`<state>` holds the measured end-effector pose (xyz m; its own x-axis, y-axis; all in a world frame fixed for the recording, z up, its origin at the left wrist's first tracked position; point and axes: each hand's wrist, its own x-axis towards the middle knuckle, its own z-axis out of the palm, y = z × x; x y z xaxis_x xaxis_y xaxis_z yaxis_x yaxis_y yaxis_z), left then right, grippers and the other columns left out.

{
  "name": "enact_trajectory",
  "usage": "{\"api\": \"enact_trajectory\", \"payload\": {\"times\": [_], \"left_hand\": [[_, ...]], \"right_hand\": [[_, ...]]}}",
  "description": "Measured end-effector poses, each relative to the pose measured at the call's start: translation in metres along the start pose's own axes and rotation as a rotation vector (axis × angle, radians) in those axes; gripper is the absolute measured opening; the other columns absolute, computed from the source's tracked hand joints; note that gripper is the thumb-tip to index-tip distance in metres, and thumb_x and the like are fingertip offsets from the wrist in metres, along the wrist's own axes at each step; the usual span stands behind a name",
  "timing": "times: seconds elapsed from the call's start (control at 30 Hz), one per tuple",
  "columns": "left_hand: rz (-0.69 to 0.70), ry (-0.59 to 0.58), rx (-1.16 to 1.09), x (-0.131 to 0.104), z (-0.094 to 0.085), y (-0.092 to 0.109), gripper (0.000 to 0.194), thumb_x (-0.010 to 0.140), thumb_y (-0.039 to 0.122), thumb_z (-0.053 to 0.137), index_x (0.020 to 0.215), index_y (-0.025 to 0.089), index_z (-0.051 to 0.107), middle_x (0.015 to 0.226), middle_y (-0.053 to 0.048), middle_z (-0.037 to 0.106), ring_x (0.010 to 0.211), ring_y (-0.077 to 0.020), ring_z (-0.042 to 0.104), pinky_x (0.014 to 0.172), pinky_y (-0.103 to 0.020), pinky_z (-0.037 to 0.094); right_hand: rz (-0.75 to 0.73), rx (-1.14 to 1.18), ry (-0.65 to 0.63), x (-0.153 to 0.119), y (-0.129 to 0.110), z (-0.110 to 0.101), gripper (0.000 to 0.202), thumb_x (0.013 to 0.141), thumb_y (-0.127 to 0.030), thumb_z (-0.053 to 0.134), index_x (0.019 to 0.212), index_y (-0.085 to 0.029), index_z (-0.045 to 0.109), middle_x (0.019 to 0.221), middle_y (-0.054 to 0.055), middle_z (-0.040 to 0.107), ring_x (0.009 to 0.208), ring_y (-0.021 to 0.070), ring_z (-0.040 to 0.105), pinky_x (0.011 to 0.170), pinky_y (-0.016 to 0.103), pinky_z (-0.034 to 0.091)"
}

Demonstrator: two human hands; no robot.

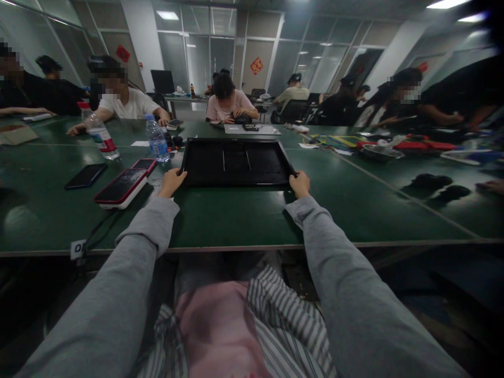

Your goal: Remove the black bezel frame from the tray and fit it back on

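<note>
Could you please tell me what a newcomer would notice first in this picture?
Probably the wide black tray in the middle, gripped at its near left and right corners by the left hand and the right hand. Next, perhaps, the red-capped bottle and the blue-capped bottle, standing to the left on the green table. In the background, near the top centre, a red diamond decoration also stands out.

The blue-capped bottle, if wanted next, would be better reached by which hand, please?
Probably the left hand, though it grips the black tray: the blue-capped bottle stands just beyond that hand, while the right hand holds the tray's opposite edge.
</note>
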<state>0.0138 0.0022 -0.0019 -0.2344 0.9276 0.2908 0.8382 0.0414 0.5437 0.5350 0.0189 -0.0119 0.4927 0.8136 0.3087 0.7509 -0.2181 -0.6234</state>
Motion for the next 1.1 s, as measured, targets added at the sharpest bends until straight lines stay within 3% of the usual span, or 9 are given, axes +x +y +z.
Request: {"api": "enact_trajectory", "payload": {"times": [0.47, 1.1], "left_hand": [[-0.026, 0.0, 0.011, -0.0008, 0.0004, 0.004, 0.044, 0.098, 0.041, 0.057, 0.129, 0.013, 0.07, 0.129, -0.017, 0.073, 0.122, -0.0294, 0.067, 0.104, -0.036, 0.049], [-0.021, -0.017, 0.033, -0.0037, -0.0026, 0.0076, 0.046, 0.098, 0.043, 0.054, 0.129, 0.013, 0.069, 0.127, -0.019, 0.073, 0.12, -0.0334, 0.068, 0.102, -0.041, 0.051]], "right_hand": [[0.006, -0.052, -0.042, -0.0065, -0.008, -0.0051, 0.048, 0.095, -0.025, 0.049, 0.138, -0.009, 0.063, 0.13, 0.022, 0.067, 0.121, 0.0334, 0.062, 0.106, 0.046, 0.046], [-0.004, -0.031, -0.039, -0.007, -0.0077, -0.0068, 0.046, 0.091, -0.023, 0.048, 0.132, -0.011, 0.065, 0.125, 0.021, 0.068, 0.117, 0.033, 0.06, 0.105, 0.048, 0.046]]}}
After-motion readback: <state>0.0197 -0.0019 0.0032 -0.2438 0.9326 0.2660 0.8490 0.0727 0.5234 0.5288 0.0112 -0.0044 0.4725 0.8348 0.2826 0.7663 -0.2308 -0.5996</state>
